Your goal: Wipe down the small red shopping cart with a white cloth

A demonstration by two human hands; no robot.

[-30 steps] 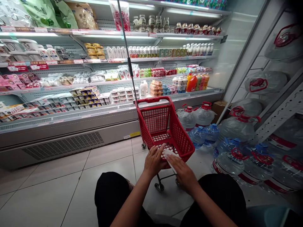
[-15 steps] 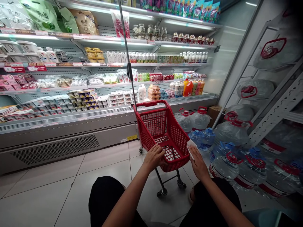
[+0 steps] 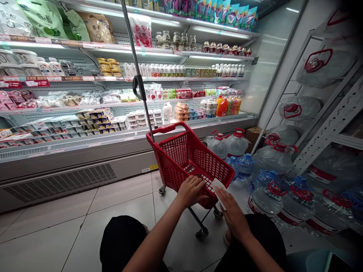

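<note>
Cart of red latticed plastic (image 3: 172,176), L hand (image 3: 190,191) rested half-open on nr. end, R hand (image 3: 231,212), almost flat, held thin white cloth (image 3: 217,184) alongside.

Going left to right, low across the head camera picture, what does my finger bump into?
Vent grille, yellow sticker, the person's left hand, right hand with a white wipe, front water jugs with red handles.

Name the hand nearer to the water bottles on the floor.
Right. The right hand, holding a white wipe, is left of the water bottles in the picture; the left hand is farther left, at the near rim of the cart.
</note>
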